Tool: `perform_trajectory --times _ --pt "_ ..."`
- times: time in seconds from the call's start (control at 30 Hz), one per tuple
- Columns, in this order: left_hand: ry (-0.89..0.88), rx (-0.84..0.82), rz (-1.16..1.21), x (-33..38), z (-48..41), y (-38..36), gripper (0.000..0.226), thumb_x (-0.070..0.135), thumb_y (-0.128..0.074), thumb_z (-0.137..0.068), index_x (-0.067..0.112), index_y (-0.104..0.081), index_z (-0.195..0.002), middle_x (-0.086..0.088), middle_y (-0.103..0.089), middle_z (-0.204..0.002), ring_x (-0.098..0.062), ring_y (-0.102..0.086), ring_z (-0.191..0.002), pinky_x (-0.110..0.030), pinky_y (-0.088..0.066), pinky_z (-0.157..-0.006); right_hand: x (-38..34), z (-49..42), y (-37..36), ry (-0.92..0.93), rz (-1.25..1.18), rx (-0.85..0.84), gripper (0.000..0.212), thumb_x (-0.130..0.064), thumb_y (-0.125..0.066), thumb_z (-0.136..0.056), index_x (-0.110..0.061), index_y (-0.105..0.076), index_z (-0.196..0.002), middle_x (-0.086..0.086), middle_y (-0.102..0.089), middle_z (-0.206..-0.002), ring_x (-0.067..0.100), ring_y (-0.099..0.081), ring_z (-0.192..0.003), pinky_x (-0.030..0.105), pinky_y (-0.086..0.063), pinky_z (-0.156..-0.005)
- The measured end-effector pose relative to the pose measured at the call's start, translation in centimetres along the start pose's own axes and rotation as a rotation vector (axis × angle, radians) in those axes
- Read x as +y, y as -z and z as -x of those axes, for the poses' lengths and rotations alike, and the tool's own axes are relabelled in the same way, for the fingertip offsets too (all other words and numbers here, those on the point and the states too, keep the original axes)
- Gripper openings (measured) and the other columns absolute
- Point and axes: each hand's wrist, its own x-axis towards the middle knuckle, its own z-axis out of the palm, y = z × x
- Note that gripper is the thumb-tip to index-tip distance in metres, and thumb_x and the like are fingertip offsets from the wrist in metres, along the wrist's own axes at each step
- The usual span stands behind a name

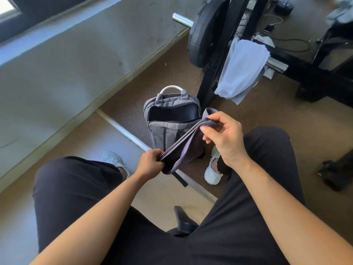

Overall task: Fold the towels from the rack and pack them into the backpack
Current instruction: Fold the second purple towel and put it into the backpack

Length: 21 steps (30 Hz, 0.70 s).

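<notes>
Item 1. Wall (57, 60): pale grey, running diagonally across the upper left, with a skirting strip at its foot.

Item 2. Left shoe (112, 158): pale trainer on the floor (267, 119), partly behind the left knee of dark trousers.

Item 3. Left hand (150, 162): closed in a pinch on the lower end of a folded dark grey towel (188, 145), fingers curled over the stacked edges.

Item 4. Backpack (168, 131): grey fabric, upright on the floor between the feet, main compartment unzipped and gaping dark, pale carry handle at top. The dark grey towel is held in the air just in front of it, stretched on a slant between both hands, several layers visible along its upper edge.

Item 5. Right hand (225, 136): thumb and forefinger closed on the upper end of the same towel, remaining fingers loosely curled.

Item 6. Right shoe (213, 173): white trainer beside the backpack base.

Item 7. Rack (215, 73): black steel frame carrying a weight plate (202, 35) on a chrome bar.

Item 8. Light blue towel (242, 69): draped over the rack bar, hanging unfolded, well apart from the backpack.
</notes>
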Motion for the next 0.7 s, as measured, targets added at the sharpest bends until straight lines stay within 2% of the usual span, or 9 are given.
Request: perform_trajectory --times 0.07,0.2,0.37,0.5,0.6,0.63,0.7 --pt "0.047 -0.05 0.039 -0.3 -0.1 -0.1 0.035 -0.008 -0.059 -0.073 0.027 -0.062 -0.073 0.006 -0.062 -0.069 -0.007 -0.055 -0.066 -0.019 -0.036 -0.051 0.2 -0.2 0.4 0.008 0.02 0.012 0.014 -0.005 -0.072 -0.09 -0.002 -0.066 -0.102 0.013 -0.07 -0.085 0.021 -0.072 -0.072 0.032 -0.062 -0.063" --pt "0.05 -0.118 0.025 -0.9 -0.1 0.1 0.035 -0.008 -0.067 -0.068 0.026 -0.064 -0.072 0.004 -0.063 -0.07 -0.015 -0.057 -0.069 -0.023 -0.042 -0.055 1.1 -0.9 1.3 -0.008 0.052 0.063 0.013 -0.006 -0.072 -0.09 -0.004 -0.067 -0.102 0.016 -0.069 -0.096 0.023 -0.073 -0.083 0.032 -0.063 -0.068" --pt "-0.124 -0.151 -0.178 -1.3 -0.1 0.4 0.028 -0.001 -0.068 -0.07 0.025 -0.06 -0.075 0.004 -0.057 -0.066 -0.021 -0.053 -0.069 -0.026 -0.036 -0.053 2.2 -1.7 1.7 -0.061 0.172 0.17 0.009 -0.012 -0.069 -0.094 -0.01 -0.066 -0.102 0.003 -0.072 -0.091 0.012 -0.073 -0.08 0.032 -0.064 -0.069" --pt "-0.235 -0.173 -0.202 -1.7 0.0 0.7 0.031 0.003 -0.069 -0.073 0.031 -0.056 -0.072 0.01 -0.053 -0.062 -0.019 -0.05 -0.067 -0.028 -0.04 -0.058 3.6 -2.8 2.0 -0.072 0.393 0.239 0.013 -0.024 -0.068 -0.094 -0.015 -0.067 -0.104 -0.002 -0.067 -0.093 0.013 -0.066 -0.088 0.039 -0.061 -0.082" --pt "-0.258 -0.219 -0.018 -1.7 0.3 1.2 0.021 0.007 -0.067 -0.073 0.024 -0.067 -0.086 0.004 -0.065 -0.074 -0.019 -0.062 -0.076 -0.041 -0.056 -0.072 4.2 -3.8 2.3 -0.108 0.596 0.343 0.017 -0.034 -0.067 -0.094 -0.021 -0.067 -0.105 -0.002 -0.055 -0.099 0.019 -0.056 -0.1 0.043 -0.053 -0.092" --pt "-0.249 -0.247 0.104 -1.6 0.5 1.5 0.026 0.006 -0.066 -0.074 0.022 -0.07 -0.092 -0.001 -0.071 -0.082 -0.017 -0.067 -0.081 -0.043 -0.059 -0.077 4.2 -4.1 2.5 -0.105 0.67 0.366 0.018 -0.036 -0.066 -0.095 -0.021 -0.067 -0.105 -0.002 -0.053 -0.1 0.021 -0.053 -0.104 0.044 -0.048 -0.097" --pt "-0.227 -0.254 0.305 -1.4 0.9 2.2 0.038 -0.008 -0.064 -0.078 0.015 -0.073 -0.105 -0.007 -0.077 -0.097 -0.018 -0.071 -0.092 -0.04 -0.06 -0.086 4.3 -4.9 3.0 -0.08 0.768 0.344 0.021 -0.039 -0.062 -0.097 -0.021 -0.066 -0.106 0.001 -0.06 -0.102 0.02 -0.053 -0.106 0.044 -0.039 -0.102"
